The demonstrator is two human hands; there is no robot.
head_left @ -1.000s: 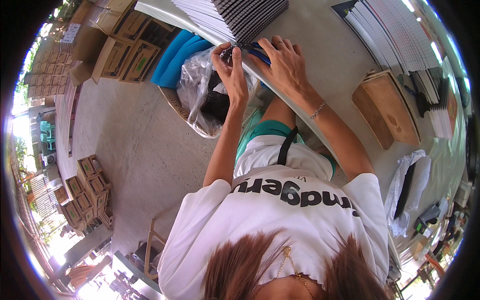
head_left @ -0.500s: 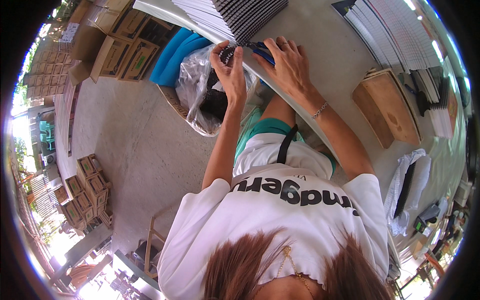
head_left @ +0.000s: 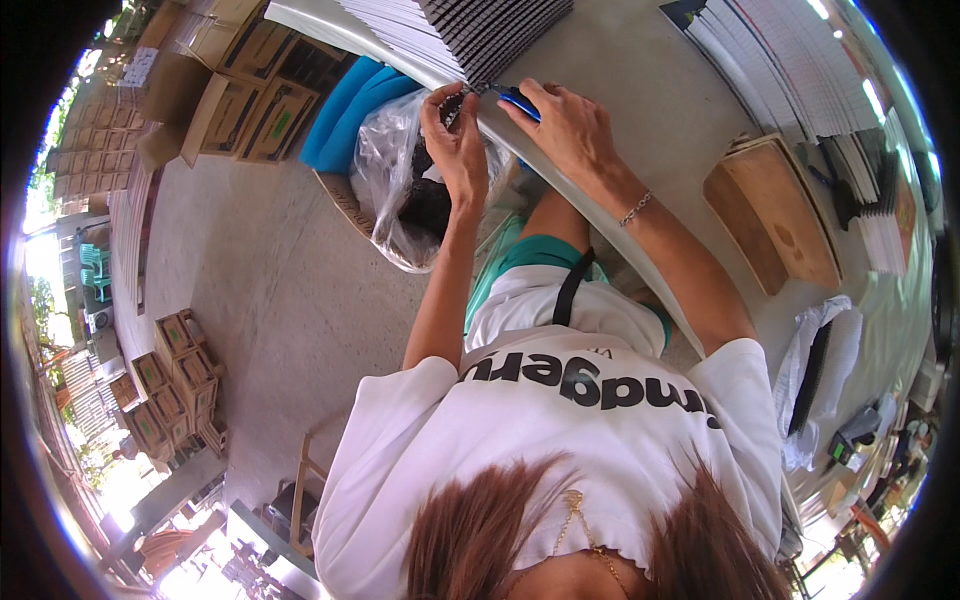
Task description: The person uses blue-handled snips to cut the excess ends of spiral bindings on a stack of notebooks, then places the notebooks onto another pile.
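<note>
Pinched a black coil [head_left: 453,106] between the thumb and fingertips of the left hand [head_left: 460,158], narrow around it. Gripped a blue-handled tool [head_left: 520,104] in the right hand [head_left: 574,130], with fingers folded over the handles and tip aimed at ten o'clock, toward the coil. Could not tell contact from near miss at that tip, too small and dark there. Wore a silver bracelet [head_left: 635,208] on the right wrist.

Held both hands at the near edge of a pale grey bench [head_left: 650,110]. Saw at twelve o'clock, just beyond the fingertips, a stack of books [head_left: 495,40] with dark bound spines. Found at eight o'clock, below the bench edge, a clear plastic bag [head_left: 385,150] with more black material [head_left: 425,207] inside, and at nine o'clock, just past it, a blue roll [head_left: 340,120]. Noted cardboard boxes [head_left: 215,115] farther out at nine.

Noticed on the other side, toward three o'clock, a larger stack of white-paged books [head_left: 775,75]; near four, a wooden block [head_left: 795,225]; and farther out, between four and five, white wrapping [head_left: 838,345] around a black strip [head_left: 812,380]. Spotted more stacked cartons [head_left: 170,395] on the floor [head_left: 290,270], far off at eight.
</note>
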